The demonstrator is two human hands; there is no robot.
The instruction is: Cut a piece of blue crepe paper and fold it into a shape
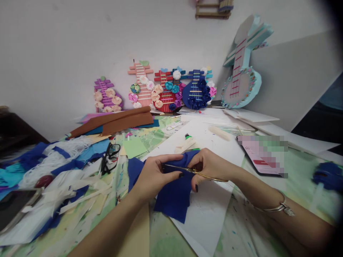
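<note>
My left hand [155, 173] pinches a piece of dark blue felt [174, 198] at its upper edge, fingers closed on it. My right hand [211, 166] grips thin gold scissors [187, 170], whose blades lie across the felt toward the left hand. The felt hangs down over a white sheet of paper [211, 210]. A silver bracelet [281, 207] sits on my right wrist.
Small decorated paper guitars [160, 91] and a large light-blue one [242, 76] lean on the wall. Brown felt rolls [118, 123], black glasses [109, 157], white strips and blue scraps [61, 167] crowd the left. A tablet [262, 155] lies at right, and a glue stick [189, 137] sits behind my hands.
</note>
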